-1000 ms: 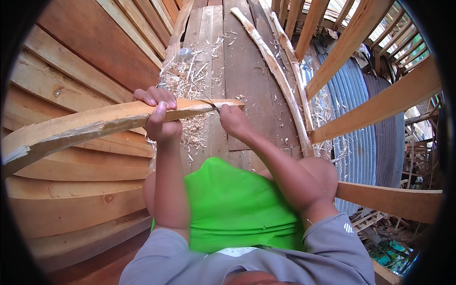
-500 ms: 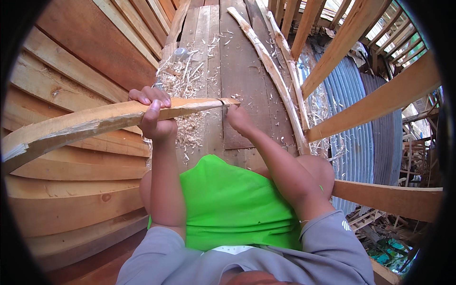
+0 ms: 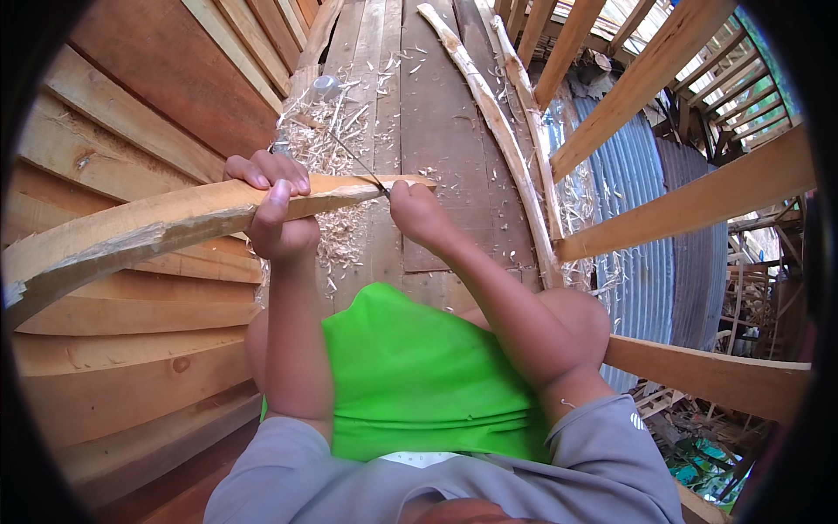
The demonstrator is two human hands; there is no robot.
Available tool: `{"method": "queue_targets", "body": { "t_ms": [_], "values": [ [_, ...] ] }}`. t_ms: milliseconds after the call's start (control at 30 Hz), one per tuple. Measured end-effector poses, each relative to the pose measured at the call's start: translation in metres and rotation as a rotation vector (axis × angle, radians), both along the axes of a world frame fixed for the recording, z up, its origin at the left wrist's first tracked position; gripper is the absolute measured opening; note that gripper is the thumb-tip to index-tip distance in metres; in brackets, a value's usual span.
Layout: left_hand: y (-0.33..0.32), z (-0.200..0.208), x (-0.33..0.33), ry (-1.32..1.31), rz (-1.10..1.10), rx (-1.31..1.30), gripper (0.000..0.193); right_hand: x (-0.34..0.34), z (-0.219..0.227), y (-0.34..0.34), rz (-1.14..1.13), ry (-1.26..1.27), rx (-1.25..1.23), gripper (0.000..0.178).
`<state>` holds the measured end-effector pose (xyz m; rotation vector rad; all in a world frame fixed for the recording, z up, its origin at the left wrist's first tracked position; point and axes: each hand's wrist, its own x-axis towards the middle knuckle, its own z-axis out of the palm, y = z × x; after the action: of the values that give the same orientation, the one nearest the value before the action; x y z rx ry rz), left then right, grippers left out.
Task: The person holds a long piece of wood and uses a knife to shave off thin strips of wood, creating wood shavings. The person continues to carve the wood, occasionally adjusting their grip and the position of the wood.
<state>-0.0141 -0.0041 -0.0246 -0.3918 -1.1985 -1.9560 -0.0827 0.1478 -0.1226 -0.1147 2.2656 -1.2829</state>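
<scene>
A long, curved piece of wood (image 3: 122,223) reaches from the left edge to the middle of the view, its right end cut to a narrow taper. My left hand (image 3: 281,210) is closed around it, thumb on the near side and fingers over the top. In my closed right hand (image 3: 421,214) is a knife (image 3: 356,162); its thin blade points up and left, crossing the wood near the tapered end. The handle is hidden inside my fist.
Wood shavings (image 3: 336,231) lie heaped on the plank floor (image 3: 449,122), beside a small clear cup (image 3: 326,86). Two peeled poles (image 3: 489,109) rest along the right side. A plank wall (image 3: 131,301) stands close on the left; wooden railings (image 3: 690,201) and corrugated metal sheets (image 3: 642,253) are at the right.
My right hand has moved left along the wood, away from its tip, and the knife blade now shows across it. My left hand keeps its grip.
</scene>
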Motion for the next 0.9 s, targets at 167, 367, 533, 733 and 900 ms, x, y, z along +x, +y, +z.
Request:
{"method": "queue_targets", "body": {
  "t_ms": [167, 367, 533, 733, 900],
  "values": [
    [-0.003, 0.002, -0.001, -0.011, 0.051, 0.047, 0.025, 0.016, 0.033, -0.007, -0.038, 0.087, 0.047, 0.060],
    [0.001, -0.001, -0.002, -0.034, 0.068, 0.086, 0.025, 0.006, 0.004, 0.001, -0.007, 0.130, 0.117, 0.059],
    [0.004, 0.003, -0.005, -0.012, 0.070, 0.040, 0.020, -0.012, -0.051, 0.018, -0.084, 0.143, 0.122, 0.059],
    [-0.001, 0.000, 0.003, -0.023, 0.067, 0.046, 0.020, 0.013, 0.019, -0.008, 0.004, 0.083, 0.073, 0.060],
    [0.001, 0.006, -0.003, -0.002, 0.056, 0.017, 0.020, -0.022, -0.045, 0.017, -0.115, -0.178, 0.089, 0.060]
  ]
}}
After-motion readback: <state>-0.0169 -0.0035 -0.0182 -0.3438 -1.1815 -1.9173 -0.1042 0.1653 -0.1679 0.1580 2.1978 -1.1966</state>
